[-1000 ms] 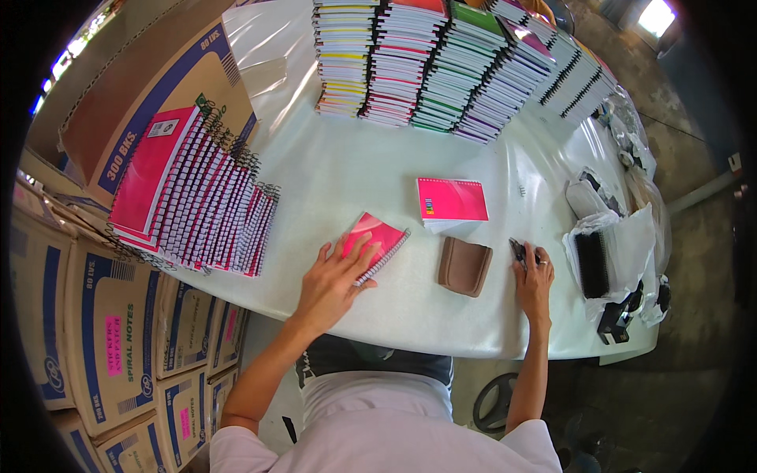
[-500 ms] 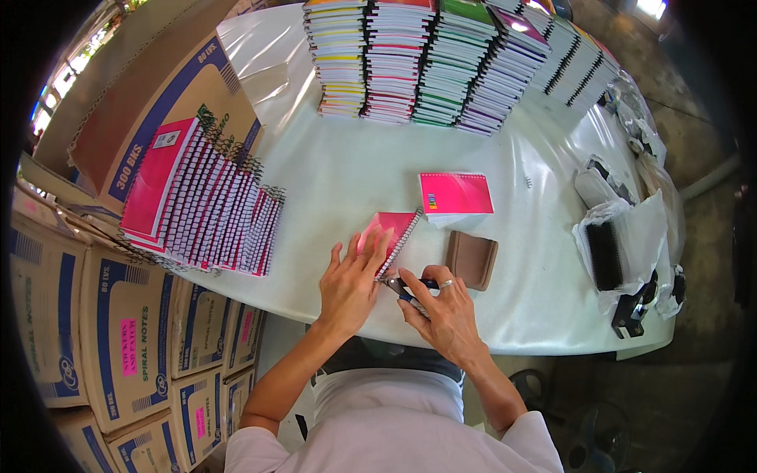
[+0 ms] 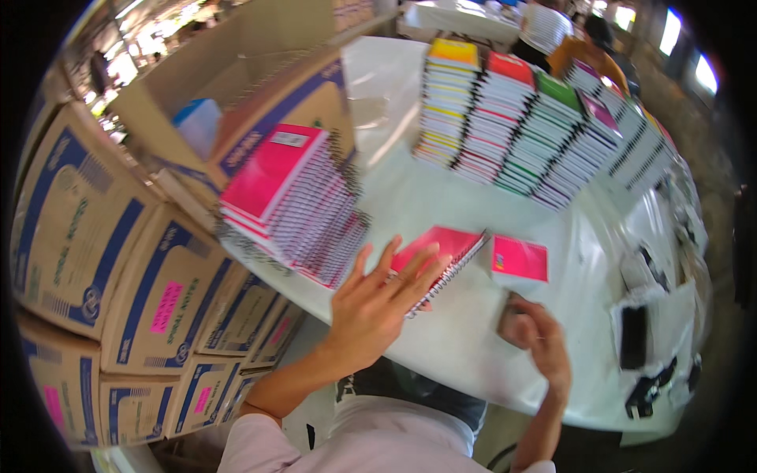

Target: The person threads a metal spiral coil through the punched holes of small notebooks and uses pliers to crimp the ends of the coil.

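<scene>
My left hand (image 3: pixel 382 296) lies with fingers spread over a pink spiral notebook (image 3: pixel 438 239), whose wire coil runs along its right side. Over at the brown block (image 3: pixel 510 322), my right hand (image 3: pixel 544 343) covers part of it, its fingers curled and smeared by motion. Whether it grips anything cannot be made out, and no pliers show. Just beyond the block sits a small pink notepad (image 3: pixel 520 260). To the left of my left hand leans a stack of pink spiral notebooks (image 3: pixel 276 177).
Tall stacks of spiral notebooks (image 3: pixel 505 118) line the table's far side. An open carton (image 3: pixel 260 118) stands at the left, with more cartons (image 3: pixel 158 292) piled beside the table. Plastic-wrapped black coils (image 3: pixel 635 335) lie at the right edge. Other people (image 3: pixel 544 31) are farther back.
My right hand has left the notebook's coil and gone right to the brown block; the pliers it held no longer show. My left hand stays on the notebook. The head view has turned left.
</scene>
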The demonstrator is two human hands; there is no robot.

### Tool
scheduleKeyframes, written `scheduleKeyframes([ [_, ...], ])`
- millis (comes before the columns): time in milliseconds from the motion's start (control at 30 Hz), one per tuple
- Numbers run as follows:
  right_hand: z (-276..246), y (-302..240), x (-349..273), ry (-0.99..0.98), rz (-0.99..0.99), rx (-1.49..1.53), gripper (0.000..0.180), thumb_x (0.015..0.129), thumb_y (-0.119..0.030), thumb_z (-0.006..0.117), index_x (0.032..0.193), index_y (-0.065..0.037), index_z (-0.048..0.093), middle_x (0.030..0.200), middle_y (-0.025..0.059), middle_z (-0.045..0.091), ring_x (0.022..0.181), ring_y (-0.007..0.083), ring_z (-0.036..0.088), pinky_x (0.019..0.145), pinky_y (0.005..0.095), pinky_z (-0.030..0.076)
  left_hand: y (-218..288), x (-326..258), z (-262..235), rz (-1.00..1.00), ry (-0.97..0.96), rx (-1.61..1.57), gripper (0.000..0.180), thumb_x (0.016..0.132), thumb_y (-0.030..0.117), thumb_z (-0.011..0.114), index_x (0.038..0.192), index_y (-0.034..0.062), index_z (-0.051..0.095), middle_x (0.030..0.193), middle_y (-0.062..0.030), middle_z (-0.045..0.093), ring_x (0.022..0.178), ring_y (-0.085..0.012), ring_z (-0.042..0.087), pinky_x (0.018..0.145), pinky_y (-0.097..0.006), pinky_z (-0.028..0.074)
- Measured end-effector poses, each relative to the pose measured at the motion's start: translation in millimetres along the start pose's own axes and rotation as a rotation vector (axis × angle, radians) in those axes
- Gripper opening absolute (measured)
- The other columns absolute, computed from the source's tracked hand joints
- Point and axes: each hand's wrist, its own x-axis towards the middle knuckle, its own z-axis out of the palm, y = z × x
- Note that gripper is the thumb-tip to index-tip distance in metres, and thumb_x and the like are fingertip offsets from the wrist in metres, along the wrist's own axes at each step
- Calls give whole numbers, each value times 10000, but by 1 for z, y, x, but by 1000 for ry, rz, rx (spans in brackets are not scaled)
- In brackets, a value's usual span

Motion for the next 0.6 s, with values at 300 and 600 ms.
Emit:
scheduleKeyframes([
  [300,-75,124,-12,302,103,-974,268,902,-182,666,1137,-54,658,1213,170,595,1132,354,558,927,452,445,-97,31,-125,-321,-97,216,641,852,351,665,1426,116,508,1451,-123,512,1397,-376,399,1146,-464,335],
  [600,4,32,86,19,-325,-660,475,795,-22,723,1244,-162,654,1336,117,552,1208,297,522,1010,418,450,-76,24,-129,-219,-44,262,707,787,447,671,1424,179,523,1500,-151,451,1452,-385,297,1176,-487,269],
])
